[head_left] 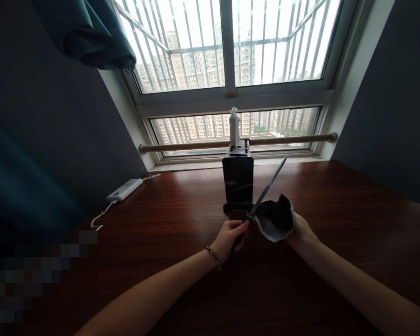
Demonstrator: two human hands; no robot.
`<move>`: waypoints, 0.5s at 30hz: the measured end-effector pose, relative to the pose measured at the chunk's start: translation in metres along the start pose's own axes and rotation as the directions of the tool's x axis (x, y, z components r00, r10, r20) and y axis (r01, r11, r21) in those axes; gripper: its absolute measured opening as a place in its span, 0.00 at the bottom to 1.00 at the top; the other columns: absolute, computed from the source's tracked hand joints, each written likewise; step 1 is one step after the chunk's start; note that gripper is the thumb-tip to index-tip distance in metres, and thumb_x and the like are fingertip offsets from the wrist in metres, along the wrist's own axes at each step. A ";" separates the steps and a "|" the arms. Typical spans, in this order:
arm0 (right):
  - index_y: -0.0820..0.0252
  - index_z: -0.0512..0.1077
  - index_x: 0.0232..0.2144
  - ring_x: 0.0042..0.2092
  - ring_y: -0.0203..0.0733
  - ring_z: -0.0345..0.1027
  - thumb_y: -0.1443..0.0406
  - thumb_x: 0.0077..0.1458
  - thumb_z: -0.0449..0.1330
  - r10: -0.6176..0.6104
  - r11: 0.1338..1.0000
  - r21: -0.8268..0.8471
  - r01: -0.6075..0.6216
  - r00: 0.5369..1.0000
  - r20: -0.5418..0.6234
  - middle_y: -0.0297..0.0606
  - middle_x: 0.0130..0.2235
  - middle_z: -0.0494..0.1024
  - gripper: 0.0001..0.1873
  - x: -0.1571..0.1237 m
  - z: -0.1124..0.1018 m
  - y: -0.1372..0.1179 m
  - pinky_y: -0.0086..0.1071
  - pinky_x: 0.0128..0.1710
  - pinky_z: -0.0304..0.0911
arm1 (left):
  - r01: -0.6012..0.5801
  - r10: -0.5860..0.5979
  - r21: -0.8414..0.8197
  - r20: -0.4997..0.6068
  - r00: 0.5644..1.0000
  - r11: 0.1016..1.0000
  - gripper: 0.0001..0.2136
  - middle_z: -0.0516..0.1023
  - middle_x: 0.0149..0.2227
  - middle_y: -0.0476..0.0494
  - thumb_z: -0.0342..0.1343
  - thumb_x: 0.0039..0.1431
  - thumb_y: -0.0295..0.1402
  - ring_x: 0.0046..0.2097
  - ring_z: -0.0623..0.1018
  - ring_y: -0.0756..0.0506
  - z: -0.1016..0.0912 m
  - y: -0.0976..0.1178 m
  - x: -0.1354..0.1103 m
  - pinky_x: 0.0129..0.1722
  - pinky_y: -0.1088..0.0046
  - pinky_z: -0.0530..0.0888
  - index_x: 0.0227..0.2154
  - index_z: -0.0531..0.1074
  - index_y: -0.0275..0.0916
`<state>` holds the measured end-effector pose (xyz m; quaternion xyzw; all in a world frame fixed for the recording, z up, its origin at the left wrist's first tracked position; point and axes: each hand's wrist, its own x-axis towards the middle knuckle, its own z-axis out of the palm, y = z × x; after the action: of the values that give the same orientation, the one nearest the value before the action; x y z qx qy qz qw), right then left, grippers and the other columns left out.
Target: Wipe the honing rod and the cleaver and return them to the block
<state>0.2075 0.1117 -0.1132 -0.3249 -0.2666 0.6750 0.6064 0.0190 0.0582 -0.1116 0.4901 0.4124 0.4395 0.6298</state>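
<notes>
My left hand (231, 238) is closed around the dark handle of a long, narrow knife (269, 185). Its metal blade slants up and to the right. On the right, my right hand (300, 233) grips a bunched cloth (275, 226), light grey outside and black within. The fingers of that hand are largely hidden behind the cloth. The blade's lower end passes close by the cloth's left edge; whether they touch I cannot tell. Just beyond both hands stands a black knife block (238, 181) with slots in its top.
A white tissue-like bundle (234, 128) stands upright on or behind the block. The brown wooden tabletop (182, 200) reaches to the window. At the left lies a white power strip (125, 189) with a cord. A horizontal rail (196, 146) crosses the window, and a blue curtain (91, 32) hangs upper left.
</notes>
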 end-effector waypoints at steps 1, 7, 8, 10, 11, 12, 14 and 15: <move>0.62 0.69 0.27 0.28 0.38 0.69 0.65 0.43 0.62 0.030 0.999 0.022 -0.029 0.998 -0.054 0.36 0.27 0.74 0.07 -0.002 0.000 0.004 0.32 0.31 0.67 | 0.000 0.000 -0.011 0.004 1.000 1.000 0.18 0.59 0.15 0.56 0.52 0.53 0.45 0.12 0.57 0.58 0.001 0.000 -0.001 0.12 0.79 0.49 0.21 0.61 0.35; 0.59 0.67 0.26 0.24 0.33 0.65 0.71 0.47 0.59 0.044 0.997 0.076 -0.032 0.987 -0.157 0.30 0.23 0.72 0.04 -0.003 0.000 -0.005 0.25 0.24 0.64 | 0.006 -0.006 -0.022 0.026 1.000 1.000 0.17 0.58 0.14 0.56 0.51 0.54 0.45 0.12 0.57 0.58 0.001 -0.001 -0.002 0.11 0.79 0.49 0.21 0.62 0.35; 0.59 0.67 0.26 0.24 0.33 0.65 0.71 0.47 0.59 0.049 0.996 0.078 -0.038 0.987 -0.150 0.30 0.23 0.72 0.04 -0.002 0.001 -0.008 0.25 0.23 0.64 | 0.010 -0.009 -0.015 0.028 1.000 1.000 0.17 0.58 0.14 0.56 0.52 0.53 0.45 0.12 0.57 0.58 0.002 -0.001 -0.002 0.11 0.79 0.48 0.21 0.61 0.35; 0.59 0.68 0.27 0.25 0.33 0.66 0.71 0.47 0.58 0.059 0.995 0.084 -0.048 0.990 -0.128 0.30 0.24 0.72 0.04 -0.004 0.005 -0.011 0.24 0.23 0.64 | 0.017 -0.017 -0.001 0.031 0.999 1.000 0.17 0.59 0.15 0.56 0.52 0.53 0.45 0.12 0.57 0.58 0.003 -0.002 -0.002 0.11 0.79 0.48 0.21 0.61 0.35; 0.59 0.68 0.28 0.26 0.33 0.66 0.70 0.48 0.58 0.059 0.994 0.098 -0.049 0.993 -0.102 0.30 0.25 0.72 0.03 -0.006 0.007 -0.012 0.25 0.25 0.64 | 0.021 -0.021 0.005 0.031 0.999 1.000 0.17 0.59 0.16 0.56 0.53 0.52 0.45 0.12 0.58 0.58 0.003 -0.002 -0.002 0.11 0.79 0.48 0.21 0.61 0.35; 0.59 0.68 0.28 0.26 0.33 0.67 0.69 0.48 0.58 0.054 0.992 0.121 -0.045 0.996 -0.067 0.30 0.25 0.73 0.02 -0.009 0.009 -0.012 0.25 0.26 0.65 | 0.022 -0.023 0.012 0.032 0.999 1.000 0.17 0.59 0.16 0.56 0.53 0.52 0.45 0.12 0.58 0.58 0.004 -0.002 -0.003 0.11 0.79 0.48 0.21 0.61 0.34; 0.58 0.69 0.29 0.27 0.33 0.67 0.67 0.48 0.60 0.062 0.987 0.149 -0.066 0.997 0.035 0.30 0.26 0.74 0.03 -0.019 0.013 -0.010 0.26 0.29 0.65 | 0.021 -0.022 0.038 0.037 0.999 0.999 0.18 0.59 0.16 0.56 0.53 0.52 0.45 0.12 0.58 0.58 0.007 -0.002 -0.003 0.11 0.80 0.49 0.20 0.61 0.34; 0.59 0.69 0.29 0.28 0.34 0.68 0.66 0.47 0.61 0.088 0.985 0.138 -0.102 0.990 0.107 0.30 0.27 0.74 0.04 -0.024 0.016 -0.009 0.28 0.29 0.66 | 0.018 -0.020 0.059 0.038 0.999 0.998 0.18 0.58 0.15 0.56 0.53 0.51 0.46 0.12 0.58 0.58 0.008 -0.001 -0.004 0.11 0.80 0.49 0.20 0.61 0.34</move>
<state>0.2027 0.0895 -0.0935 -0.2585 -0.2318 0.7361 0.5810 0.0256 0.0526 -0.1114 0.5127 0.4174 0.4116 0.6273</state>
